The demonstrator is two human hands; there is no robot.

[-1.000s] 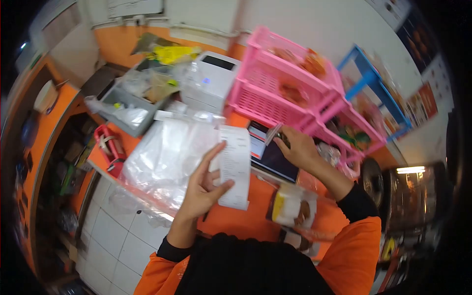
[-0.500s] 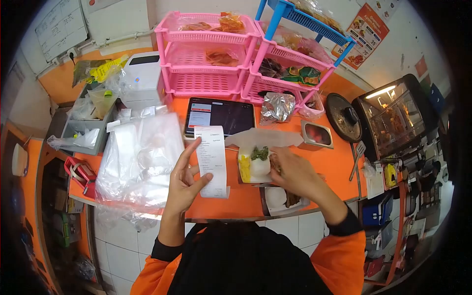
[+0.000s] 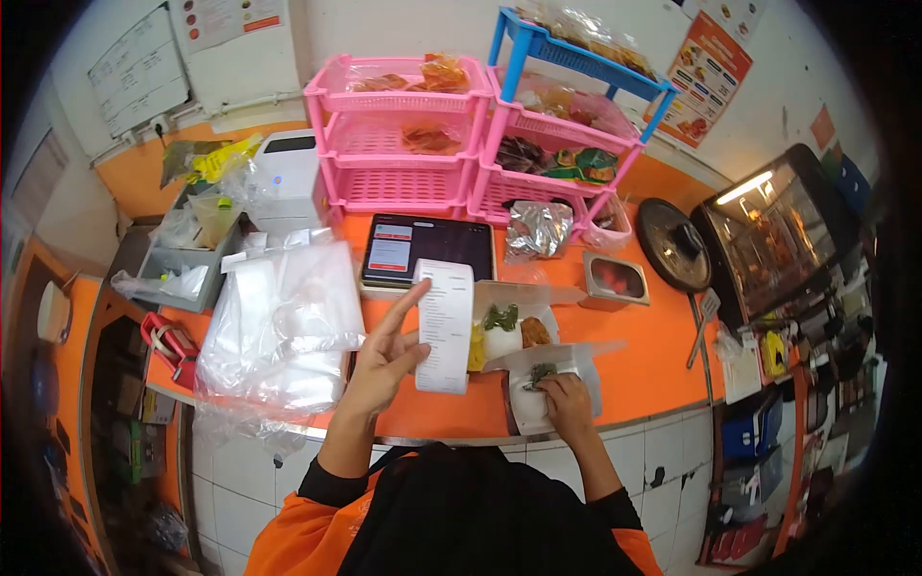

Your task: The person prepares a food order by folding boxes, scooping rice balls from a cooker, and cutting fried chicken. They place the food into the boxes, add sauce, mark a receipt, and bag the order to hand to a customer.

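My left hand (image 3: 379, 370) pinches a long printed slip (image 3: 445, 326) by its edge, thumb and forefinger set apart along it, the others loosely bent; held this way the paper stays fairly flat and its print faces me, presumably for reading. The fingers of my right hand (image 3: 570, 403) are bunched together, pointing down into the nearer food box (image 3: 587, 372), right at the greens (image 3: 544, 371) beside the white rice (image 3: 528, 405). That box sits open at the counter's front edge, within easy reach, and the farther food box (image 3: 538, 295) lies open just behind it, with a browned fried piece (image 3: 535, 332) in view. Beyond them stand the tablet (image 3: 437, 252), its screen turned my way, and a metal tin (image 3: 615, 281); clear plastic bags (image 3: 279, 307) lie to my left. I can't tell whether my right fingertips grip any greens, since they hide their own contact. The slip covers the farther box's left side, and its lines are too small to read.
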